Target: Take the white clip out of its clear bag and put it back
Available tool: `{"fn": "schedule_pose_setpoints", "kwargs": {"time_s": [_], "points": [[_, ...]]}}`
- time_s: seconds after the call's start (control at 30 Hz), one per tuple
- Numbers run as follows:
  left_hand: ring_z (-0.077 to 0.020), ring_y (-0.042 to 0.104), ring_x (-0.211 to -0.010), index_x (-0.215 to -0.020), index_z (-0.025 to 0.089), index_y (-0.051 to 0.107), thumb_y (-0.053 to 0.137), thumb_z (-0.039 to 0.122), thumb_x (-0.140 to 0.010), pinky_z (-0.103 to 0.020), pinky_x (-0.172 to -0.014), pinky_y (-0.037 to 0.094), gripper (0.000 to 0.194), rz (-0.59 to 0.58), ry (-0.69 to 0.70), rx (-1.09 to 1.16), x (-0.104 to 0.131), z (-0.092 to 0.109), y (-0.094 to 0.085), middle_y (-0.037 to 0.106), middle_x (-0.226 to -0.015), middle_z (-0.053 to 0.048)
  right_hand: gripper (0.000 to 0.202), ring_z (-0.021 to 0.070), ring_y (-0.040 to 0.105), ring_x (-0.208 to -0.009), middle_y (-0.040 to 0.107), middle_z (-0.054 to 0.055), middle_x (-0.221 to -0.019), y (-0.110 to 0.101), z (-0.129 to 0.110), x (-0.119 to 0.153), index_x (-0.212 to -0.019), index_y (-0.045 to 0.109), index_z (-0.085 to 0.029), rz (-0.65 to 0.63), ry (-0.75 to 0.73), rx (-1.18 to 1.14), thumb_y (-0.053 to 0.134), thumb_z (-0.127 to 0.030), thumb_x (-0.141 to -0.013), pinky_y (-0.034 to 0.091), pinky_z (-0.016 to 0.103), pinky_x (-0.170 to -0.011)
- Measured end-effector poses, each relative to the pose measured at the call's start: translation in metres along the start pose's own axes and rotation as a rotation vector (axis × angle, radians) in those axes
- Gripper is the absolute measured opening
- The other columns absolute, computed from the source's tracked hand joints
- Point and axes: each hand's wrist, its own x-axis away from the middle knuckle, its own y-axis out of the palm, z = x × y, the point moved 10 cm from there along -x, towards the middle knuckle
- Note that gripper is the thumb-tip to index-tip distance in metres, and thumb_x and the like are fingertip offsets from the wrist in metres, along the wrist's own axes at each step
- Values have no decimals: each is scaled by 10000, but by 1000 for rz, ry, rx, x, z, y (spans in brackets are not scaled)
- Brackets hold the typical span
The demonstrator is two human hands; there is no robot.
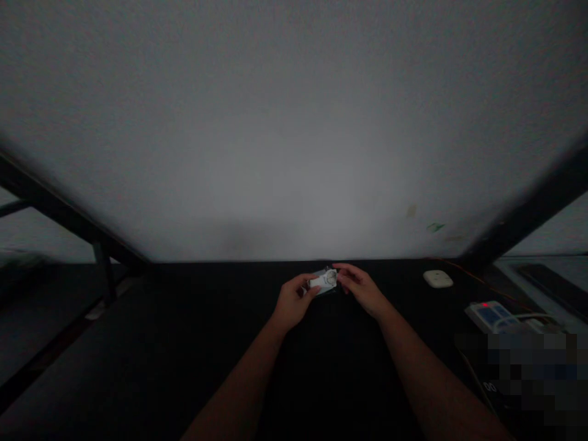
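In the dim head view, a small white card in a clear plastic packet is held just above the black surface. Grey, round printing or a round part shows near its right end; I cannot tell which. My left hand grips the packet's left end, thumb in front and fingers behind. At the right end, my right hand has its thumb and fingertips closed at the packet's edge, while its index finger reaches along the top. Poor light blurs the fine detail at those fingertips.
A white rounded case lies to the right on the black tabletop. Farther right is a power strip with a red light and cables. A pale wall rises behind, with dark frame bars at the sides.
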Motion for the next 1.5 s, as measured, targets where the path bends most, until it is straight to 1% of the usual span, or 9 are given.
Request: {"fn": "schedule_pose_setpoints", "kwargs": {"time_s": [0.1, 0.23, 0.6, 0.97, 1.1, 1.2, 1.3, 1.4, 1.5], "points": [[-178, 646, -734, -1027, 162, 724, 692, 322, -806, -274, -657, 475, 274, 0, -32, 94, -3, -8, -1, 743, -888, -64, 430, 126, 532, -607, 664, 12, -813, 3, 4, -1, -1162, 694, -248, -26, 16, -11, 698, -474, -796, 421, 255, -525], [-162, 630, -695, -1013, 168, 719, 709, 322, -791, -255, -616, 452, 270, 23, -49, 97, -3, -7, -4, 734, -857, -50, 419, 142, 565, -616, 664, 0, -710, 6, 8, 1, -1161, 691, -233, -85, 66, -14, 720, -405, -780, 420, 257, -528], [-110, 510, -582, -1056, 209, 733, 688, 285, -795, -240, -578, 433, 275, 109, 6, -59, -2, -5, -15, 669, -803, 0, 357, 127, 528, -583, 651, -7, -668, -4, 12, -1, -1016, 737, -212, -12, 57, -74, 748, -439, -740, 382, 260, -529], [-119, 514, -571, -1056, 205, 754, 695, 296, -778, -252, -566, 442, 298, 135, -21, -89, -2, -7, -17, 683, -775, -9, 306, 129, 524, -571, 637, -21, -650, -4, 11, 0, -932, 706, -232, 5, 70, -110, 779, -428, -709, 379, 270, -539], [-147, 580, -643, -1053, 191, 749, 678, 339, -810, -267, -601, 461, 294, 136, -35, -73, -2, -9, -16, 721, -836, -39, 349, 139, 562, -631, 698, 0, -756, 0, 12, 1, -981, 719, -234, -23, 92, -131, 808, -376, -675, 392, 274, -570], [-174, 631, -747, -1039, 195, 738, 632, 362, -860, -285, -668, 482, 266, 120, 1, -86, -2, -4, -14, 742, -924, -61, 422, 144, 581, -679, 722, 12, -835, 2, 11, 2, -1015, 725, -231, -39, 106, -123, 841, -350, -627, 406, 276, -598], [-181, 634, -757, -994, 196, 725, 589, 382, -897, -291, -681, 478, 250, 112, 55, -162, 0, 6, -13, 730, -893, -60, 401, 137, 553, -639, 701, 5, -773, 2, 8, 2, -986, 729, -217, -32, 95, -55, 825, -409, -647, 404, 278, -590], [-180, 601, -705, -823, 193, 699, 533, 399, -927, -291, -658, 451, 285, 121, 132, -314, 3, 22, -14, 673, -760, -45, 336, 126, 510, -576, 653, -4, -679, 2, 9, 2, -828, 706, -203, -36, 102, 53, 763, -512, -710, 389, 273, -557], [-184, 574, -667, -669, 196, 635, 432, 405, -974, -298, -646, 427, 422, 100, 193, -417, 5, 32, -11, 606, -661, -40, 402, 120, 472, -537, 584, -22, -590, 4, 10, 1, -666, 627, -208, -39, 102, 142, 697, -595, -751, 362, 266, -532]]}}
